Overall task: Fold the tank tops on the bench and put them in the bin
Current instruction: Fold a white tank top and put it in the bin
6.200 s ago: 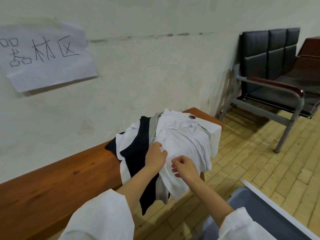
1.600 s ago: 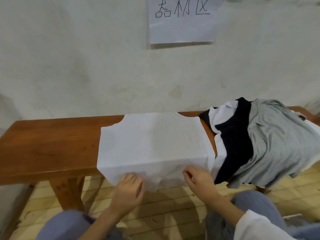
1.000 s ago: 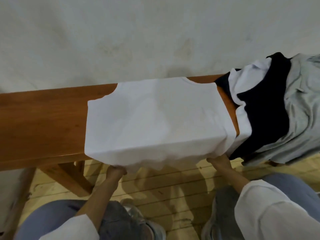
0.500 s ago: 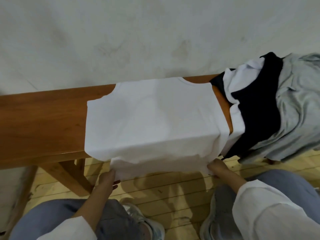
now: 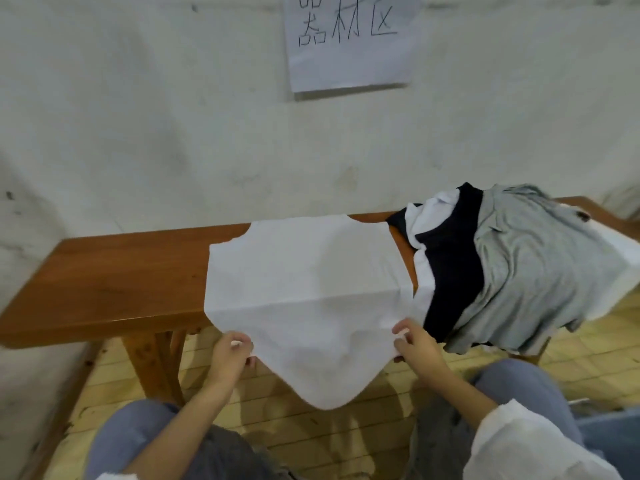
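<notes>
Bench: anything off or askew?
Nothing damaged. The white top lies flat, its hem sagging off the bench edge between left hand and right hand. The pile is heaped, drooping over the front edge.

The tank top point(image 5: 304, 271) I hold is plain white, with no print. The bench point(image 5: 114, 271) under it is reddish-brown wood. In the pile to my right I see a grey top point(image 5: 533, 271), a black one point(image 5: 453, 268) and another white one point(image 5: 427, 216), all plain. The wall point(image 5: 156, 116) is off-white with faint stains. The paper sign point(image 5: 349, 39) is white with black handwriting. My trousers point(image 5: 138, 441) are greyish blue, my sleeve point(image 5: 526, 448) white, the floor point(image 5: 329, 434) pale yellow wood.
</notes>
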The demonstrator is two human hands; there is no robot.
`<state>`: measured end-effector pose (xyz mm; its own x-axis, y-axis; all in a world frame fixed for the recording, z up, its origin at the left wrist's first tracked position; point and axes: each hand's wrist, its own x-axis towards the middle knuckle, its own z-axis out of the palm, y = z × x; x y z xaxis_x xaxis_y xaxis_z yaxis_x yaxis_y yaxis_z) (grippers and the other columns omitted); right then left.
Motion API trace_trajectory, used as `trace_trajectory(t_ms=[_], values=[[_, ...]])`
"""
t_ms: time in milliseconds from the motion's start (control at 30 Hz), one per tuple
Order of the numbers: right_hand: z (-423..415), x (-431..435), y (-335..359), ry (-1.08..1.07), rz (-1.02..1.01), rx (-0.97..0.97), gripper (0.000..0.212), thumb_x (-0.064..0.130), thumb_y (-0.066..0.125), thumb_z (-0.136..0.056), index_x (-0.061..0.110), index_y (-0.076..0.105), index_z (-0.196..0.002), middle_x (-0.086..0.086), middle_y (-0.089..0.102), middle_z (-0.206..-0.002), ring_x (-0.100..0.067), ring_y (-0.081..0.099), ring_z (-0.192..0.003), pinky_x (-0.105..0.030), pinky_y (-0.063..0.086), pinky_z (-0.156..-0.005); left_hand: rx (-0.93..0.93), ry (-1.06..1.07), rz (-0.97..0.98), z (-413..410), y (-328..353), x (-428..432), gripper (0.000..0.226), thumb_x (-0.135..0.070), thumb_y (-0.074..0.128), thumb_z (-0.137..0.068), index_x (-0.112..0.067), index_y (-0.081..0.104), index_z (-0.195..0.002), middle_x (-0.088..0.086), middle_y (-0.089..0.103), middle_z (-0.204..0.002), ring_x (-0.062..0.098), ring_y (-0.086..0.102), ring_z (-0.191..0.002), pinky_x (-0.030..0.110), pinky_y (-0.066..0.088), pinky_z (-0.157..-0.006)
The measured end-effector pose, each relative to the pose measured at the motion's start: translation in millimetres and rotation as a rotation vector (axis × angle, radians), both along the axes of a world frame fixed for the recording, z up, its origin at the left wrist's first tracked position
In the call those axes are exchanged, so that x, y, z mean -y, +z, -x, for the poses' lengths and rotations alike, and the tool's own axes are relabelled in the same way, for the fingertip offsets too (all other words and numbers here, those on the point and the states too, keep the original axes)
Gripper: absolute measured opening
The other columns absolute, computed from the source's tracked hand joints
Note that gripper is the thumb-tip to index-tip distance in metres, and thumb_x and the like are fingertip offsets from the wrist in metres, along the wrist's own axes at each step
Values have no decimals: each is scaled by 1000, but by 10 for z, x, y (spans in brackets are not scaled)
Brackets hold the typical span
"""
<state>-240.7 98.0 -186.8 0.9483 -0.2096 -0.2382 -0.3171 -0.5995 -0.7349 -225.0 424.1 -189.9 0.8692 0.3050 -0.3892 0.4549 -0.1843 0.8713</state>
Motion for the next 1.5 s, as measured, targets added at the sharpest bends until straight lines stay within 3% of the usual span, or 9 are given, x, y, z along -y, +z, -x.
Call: trace_trajectory(t_ms=[167,267,433,567,667,900,1200,1333,1500], values=[[-35,59,503,104,37,120,39,-7,46,-85,25,65,-95,1,58,-75,-11,50,-58,-13,38,-51,55,-31,179,-34,552,-107,21,17,56,-82,5,59,-99,24,68,-91,27,68,-83,22,53,-54],[-58,107,646,157,210,186,36,-1,54,-88,32,59,-100,7,59,-74,-5,56,-64,-9,40,-58,86,-157,30,-22,795,-184,23,16,65,-78,-1,58,-92,12,68,-68,23,65,-76,17,53,-53],[-181,74,829,32,199,391,9,17,64,-90,25,59,-88,7,57,-81,-8,58,-68,-16,41,-61,227,-164,-169,-47,956,-346,13,-15,69,-85,-5,64,-78,8,68,-62,18,59,-54,30,49,-53],[-303,80,850,-215,88,543,34,27,53,-95,21,38,-65,-1,41,-76,-11,42,-59,-25,31,-56,432,89,-240,-94,960,-407,25,-29,59,-91,-7,64,-80,12,63,-78,29,59,-74,46,50,-73],[-444,76,886,-351,-85,481,34,25,45,-99,11,41,-69,-5,43,-68,-19,42,-61,-29,31,-54,510,295,-274,-196,970,-498,24,-31,54,-95,-8,60,-89,7,58,-90,24,54,-84,35,44,-74],[-865,48,935,-241,60,561,26,30,42,-100,11,44,-82,-4,48,-62,-17,48,-53,-26,33,-47,654,294,-266,-437,1015,-424,20,-25,50,-96,-6,54,-92,3,56,-77,17,53,-70,23,41,-60],[-1697,330,856,-136,303,554,25,29,43,-100,14,40,-80,-5,47,-51,-32,50,-50,-34,32,-50,651,227,-403,-1238,801,-537,17,-26,53,-96,-14,57,-85,9,59,-75,28,56,-70,40,45,-62],[-2072,311,797,-99,396,468,36,33,39,-101,5,52,-118,-23,64,-79,-41,61,-75,-37,36,-63,542,196,-598,-1664,664,-653,24,-31,51,-97,-10,52,-85,8,55,-69,28,53,-65,40,42,-59],[-2370,232,598,-44,427,393,29,32,39,-101,6,52,-105,-16,56,-72,-42,59,-75,-37,34,-60,388,208,-833,-1877,377,-751,26,-30,49,-97,-9,51,-82,8,54,-67,33,54,-67,36,37,-54]])
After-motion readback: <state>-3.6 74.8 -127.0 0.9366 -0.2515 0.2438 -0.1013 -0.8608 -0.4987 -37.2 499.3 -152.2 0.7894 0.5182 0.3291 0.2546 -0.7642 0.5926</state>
